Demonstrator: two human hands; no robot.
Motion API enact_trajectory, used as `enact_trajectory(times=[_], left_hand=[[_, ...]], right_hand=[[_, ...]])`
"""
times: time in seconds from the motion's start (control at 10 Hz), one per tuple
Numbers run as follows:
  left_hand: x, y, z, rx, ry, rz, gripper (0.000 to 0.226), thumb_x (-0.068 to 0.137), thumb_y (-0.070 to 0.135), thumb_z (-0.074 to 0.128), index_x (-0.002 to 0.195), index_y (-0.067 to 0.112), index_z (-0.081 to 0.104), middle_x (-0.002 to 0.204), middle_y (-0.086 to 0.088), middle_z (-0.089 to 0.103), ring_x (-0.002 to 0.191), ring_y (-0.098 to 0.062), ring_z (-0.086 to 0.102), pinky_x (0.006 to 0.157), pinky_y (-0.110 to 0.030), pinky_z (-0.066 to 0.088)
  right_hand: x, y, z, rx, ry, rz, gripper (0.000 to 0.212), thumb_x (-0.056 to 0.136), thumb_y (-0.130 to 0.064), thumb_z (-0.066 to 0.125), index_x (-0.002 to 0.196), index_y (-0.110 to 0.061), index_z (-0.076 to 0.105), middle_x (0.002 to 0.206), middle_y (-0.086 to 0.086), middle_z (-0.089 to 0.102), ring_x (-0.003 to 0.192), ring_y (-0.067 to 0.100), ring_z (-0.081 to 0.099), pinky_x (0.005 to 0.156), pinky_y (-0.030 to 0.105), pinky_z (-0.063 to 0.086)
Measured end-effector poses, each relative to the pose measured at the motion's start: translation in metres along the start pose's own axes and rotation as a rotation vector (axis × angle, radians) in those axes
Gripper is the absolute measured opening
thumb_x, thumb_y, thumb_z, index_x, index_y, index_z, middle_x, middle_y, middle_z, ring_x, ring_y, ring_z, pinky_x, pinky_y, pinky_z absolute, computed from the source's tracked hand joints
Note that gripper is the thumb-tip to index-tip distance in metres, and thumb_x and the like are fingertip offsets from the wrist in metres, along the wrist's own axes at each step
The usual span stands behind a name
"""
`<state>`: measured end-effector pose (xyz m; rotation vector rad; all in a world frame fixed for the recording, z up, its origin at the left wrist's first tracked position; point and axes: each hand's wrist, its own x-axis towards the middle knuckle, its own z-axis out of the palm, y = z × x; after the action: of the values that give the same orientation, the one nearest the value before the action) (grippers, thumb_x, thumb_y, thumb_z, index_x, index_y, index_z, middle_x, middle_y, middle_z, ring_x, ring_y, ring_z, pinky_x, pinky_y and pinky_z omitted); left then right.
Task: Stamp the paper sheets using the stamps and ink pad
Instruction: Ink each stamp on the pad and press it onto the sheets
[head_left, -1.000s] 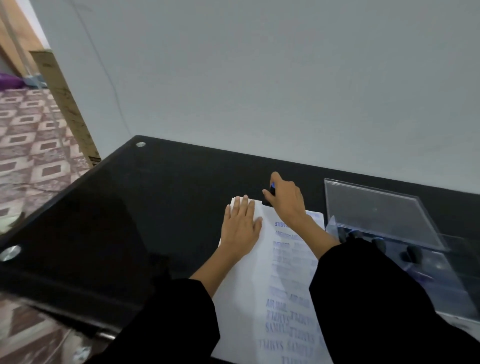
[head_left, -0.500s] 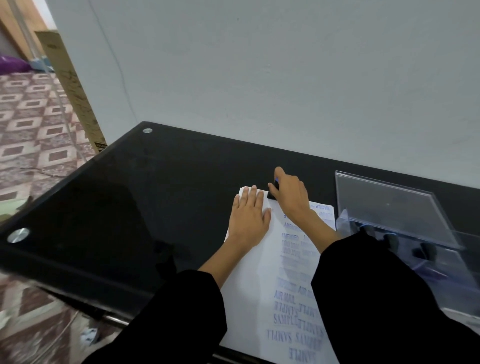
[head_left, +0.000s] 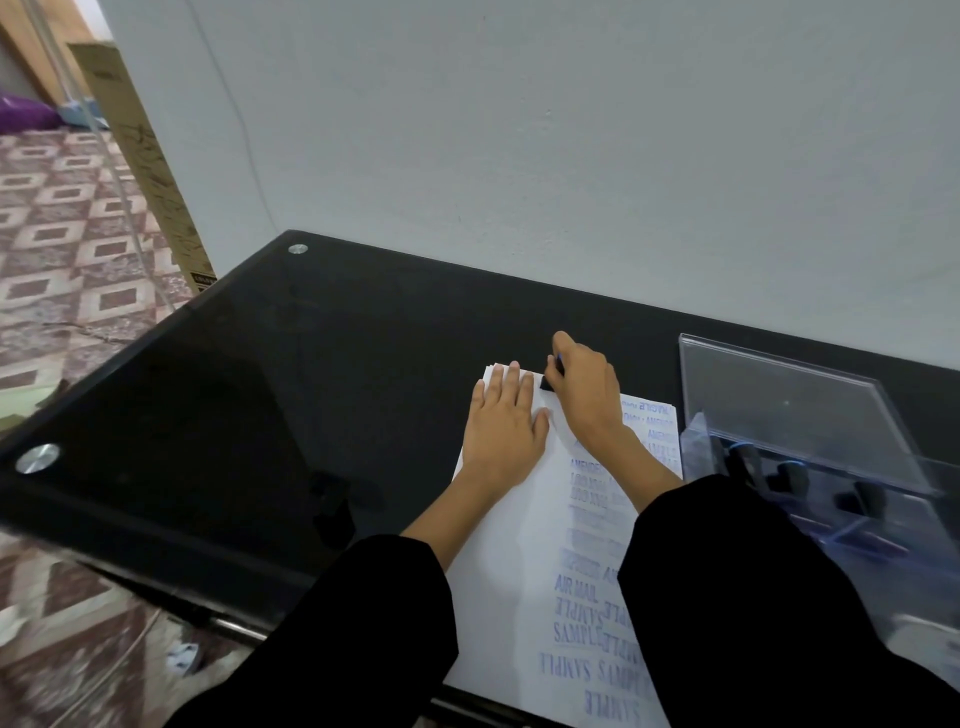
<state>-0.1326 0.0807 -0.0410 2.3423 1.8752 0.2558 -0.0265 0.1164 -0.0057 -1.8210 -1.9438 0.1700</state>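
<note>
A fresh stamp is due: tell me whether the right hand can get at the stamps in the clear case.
Probably yes. The clear case stands open beside the paper, its stamps uncovered. But the right hand grips a black stamp at the paper's far edge; that goes down first.

Dim, even indoor light with a cool cast. The glossy black table (head_left: 260, 389) carries a faint grey sheen; straight lines bend toward the edges; floor (head_left: 62, 649) at lower left blurred.

On the paper sheet (head_left: 504, 545), blue stamped words can be read: "AIR MAIL" toward its near end, "SAMPLE" repeated nearer still, some upside down, and "AMENDED" toward its far end.
</note>
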Motion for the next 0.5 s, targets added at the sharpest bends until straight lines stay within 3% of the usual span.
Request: enact_trajectory(times=[0.3,0.5], left_hand=[[-0.0005,-0.0002,0.0005,-0.018,0.010,0.005,0.057,0.101,0.041,0.015,0.151,0.015,0.004,0.159,-0.004,-0.003,0.146,-0.021,-0.007,0.117,-0.035,-0.007],[-0.0008,0.0006,0.0008,-0.009,0.015,0.004,0.057,0.102,0.041,0.015,0.151,0.015,0.004,0.159,-0.004,-0.003,0.146,-0.021,-0.007,0.117,-0.035,-0.008]], right_hand=[[0.0087,0.0010,0.0010,0.050,-0.001,0.017,0.013,0.094,-0.009,0.048,0.083,-0.010,0.042,0.074,0.009,0.052,0.065,0.017,0.047,0.058,0.021,0.037],[0.0078,0.0007,0.0004,0.058,-0.010,0.020,0.013,0.093,-0.009,0.050,0.083,-0.010,0.042,0.076,0.009,0.053,0.066,0.018,0.048,0.061,0.022,0.037]])
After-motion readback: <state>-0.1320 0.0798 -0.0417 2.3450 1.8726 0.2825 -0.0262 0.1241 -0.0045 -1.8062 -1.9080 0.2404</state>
